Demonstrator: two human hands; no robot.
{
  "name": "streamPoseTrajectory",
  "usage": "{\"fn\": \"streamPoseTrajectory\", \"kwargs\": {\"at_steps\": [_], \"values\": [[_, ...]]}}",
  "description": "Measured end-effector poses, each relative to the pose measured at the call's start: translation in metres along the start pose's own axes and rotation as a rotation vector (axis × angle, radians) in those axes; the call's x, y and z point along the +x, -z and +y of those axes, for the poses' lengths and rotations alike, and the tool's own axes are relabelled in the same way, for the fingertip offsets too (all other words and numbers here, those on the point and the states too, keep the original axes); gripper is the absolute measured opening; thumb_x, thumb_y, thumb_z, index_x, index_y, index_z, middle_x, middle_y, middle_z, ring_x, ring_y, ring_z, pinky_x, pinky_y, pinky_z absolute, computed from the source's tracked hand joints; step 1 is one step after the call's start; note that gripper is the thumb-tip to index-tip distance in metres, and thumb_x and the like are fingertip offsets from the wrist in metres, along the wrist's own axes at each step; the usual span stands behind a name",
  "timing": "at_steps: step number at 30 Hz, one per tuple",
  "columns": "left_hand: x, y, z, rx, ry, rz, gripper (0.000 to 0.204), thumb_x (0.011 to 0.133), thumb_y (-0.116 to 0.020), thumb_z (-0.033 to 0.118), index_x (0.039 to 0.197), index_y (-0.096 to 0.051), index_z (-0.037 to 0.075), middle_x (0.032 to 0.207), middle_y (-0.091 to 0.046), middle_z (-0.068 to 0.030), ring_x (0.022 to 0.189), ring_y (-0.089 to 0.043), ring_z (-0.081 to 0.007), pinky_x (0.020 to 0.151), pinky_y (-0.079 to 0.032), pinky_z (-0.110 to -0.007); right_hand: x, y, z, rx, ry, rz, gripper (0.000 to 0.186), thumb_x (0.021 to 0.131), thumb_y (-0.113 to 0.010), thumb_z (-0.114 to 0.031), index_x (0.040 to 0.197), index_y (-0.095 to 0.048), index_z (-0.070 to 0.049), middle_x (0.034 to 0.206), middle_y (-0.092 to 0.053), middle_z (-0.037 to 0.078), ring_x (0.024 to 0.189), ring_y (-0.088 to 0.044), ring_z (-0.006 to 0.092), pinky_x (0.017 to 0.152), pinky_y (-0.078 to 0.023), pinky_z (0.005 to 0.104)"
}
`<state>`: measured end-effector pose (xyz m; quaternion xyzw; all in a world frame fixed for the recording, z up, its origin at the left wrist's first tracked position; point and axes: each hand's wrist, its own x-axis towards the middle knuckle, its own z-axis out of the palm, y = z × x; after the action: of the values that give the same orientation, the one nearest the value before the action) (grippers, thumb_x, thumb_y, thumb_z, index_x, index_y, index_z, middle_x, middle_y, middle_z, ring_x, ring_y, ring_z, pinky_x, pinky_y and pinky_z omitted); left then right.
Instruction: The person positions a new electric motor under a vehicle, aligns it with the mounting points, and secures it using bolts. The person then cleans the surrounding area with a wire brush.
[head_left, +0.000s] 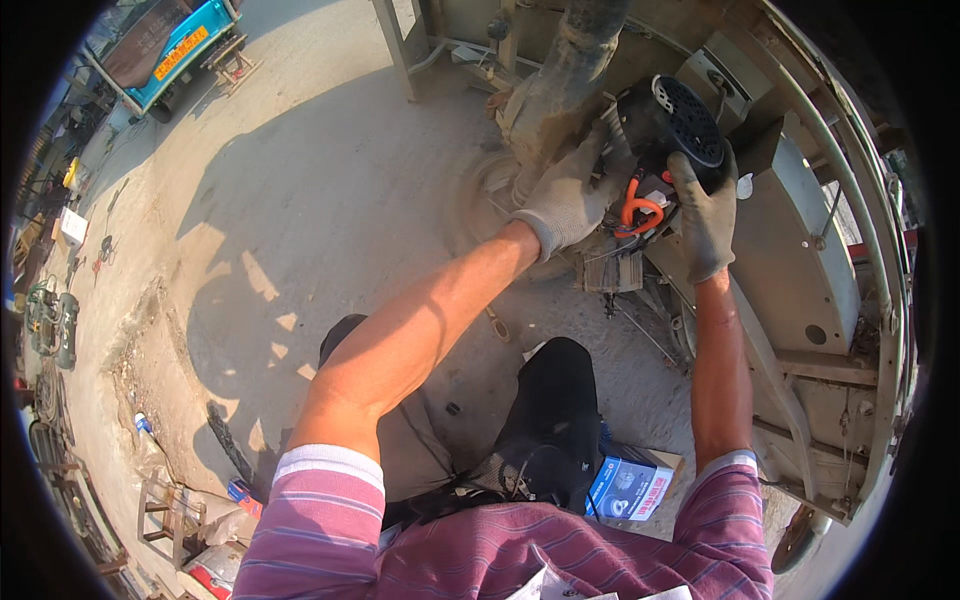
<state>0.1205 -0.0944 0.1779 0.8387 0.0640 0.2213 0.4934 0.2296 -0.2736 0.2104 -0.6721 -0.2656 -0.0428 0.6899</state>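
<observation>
1 black cylinder sits between the right hand, clasping its rim, and left hand, grip unclear.

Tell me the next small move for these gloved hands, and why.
Probably ease the bright orange looped tubing aside with the grey-gloved left hand, while the grey-gloved right hand steadies the black cylindrical housing with its perforated end: the tubing shows just below it, between the hands, and might get pinched.
</observation>
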Motion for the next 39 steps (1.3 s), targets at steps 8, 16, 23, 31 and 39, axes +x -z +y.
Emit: {"fn": "streamPoseTrajectory", "kwargs": {"at_steps": [8,16,23,31,39], "values": [[-0.034,-0.014,-0.028,-0.362,-0.041,-0.045,0.070,0.109,-0.064,0.039,0.163,-0.043,0.001,0.156,-0.057,-0.0290,0.147,-0.056,-0.0387,0.119,-0.046,-0.044,-0.006,-0.006,-0.010,-0.081,-0.050,-0.039,0.065,0.103,-0.075,-0.019,0.158,-0.045,-0.001,0.132,-0.067,0.006,0.110,-0.065,0.0125,0.094,-0.057,0.0292],[-0.030,-0.015,-0.048,-0.511,-0.146,-0.013,0.068,0.106,-0.068,0.031,0.159,-0.044,-0.004,0.139,-0.062,-0.0293,0.126,-0.067,-0.0395,0.108,-0.053,-0.046,-0.014,-0.008,-0.023,-0.242,-0.048,-0.084,0.068,0.102,-0.076,-0.022,0.159,-0.044,-0.002,0.136,-0.064,0.006,0.116,-0.063,0.0137,0.101,-0.054,0.0317],[-0.026,-0.011,-0.060,-0.674,-0.121,-0.123,0.075,0.108,-0.066,0.033,0.163,-0.037,-0.007,0.152,-0.058,-0.0299,0.140,-0.062,-0.0366,0.114,-0.051,-0.044,-0.019,-0.017,-0.029,-0.297,-0.045,-0.061,0.077,0.100,-0.077,-0.020,0.164,-0.039,-0.002,0.148,-0.059,0.006,0.131,-0.058,0.0151,0.111,-0.049,0.0329],[-0.028,0.003,-0.067,-0.809,-0.063,-0.246,0.079,0.108,-0.067,0.035,0.163,-0.033,-0.011,0.154,-0.054,-0.0331,0.144,-0.058,-0.0373,0.119,-0.046,-0.044,-0.025,-0.025,-0.042,-0.400,-0.066,-0.103,0.082,0.098,-0.074,-0.012,0.168,-0.032,-0.002,0.156,-0.055,0.009,0.139,-0.054,0.0178,0.114,-0.049,0.0346],[-0.025,0.006,-0.067,-0.704,-0.117,-0.252,0.085,0.106,-0.069,0.041,0.163,-0.033,-0.011,0.155,-0.050,-0.0343,0.147,-0.052,-0.0418,0.123,-0.041,-0.046,-0.001,-0.016,-0.058,-0.415,-0.172,-0.206,0.101,0.096,-0.086,-0.034,0.171,-0.026,-0.001,0.163,-0.049,0.012,0.146,-0.051,0.0200,0.117,-0.048,0.0372]]}}
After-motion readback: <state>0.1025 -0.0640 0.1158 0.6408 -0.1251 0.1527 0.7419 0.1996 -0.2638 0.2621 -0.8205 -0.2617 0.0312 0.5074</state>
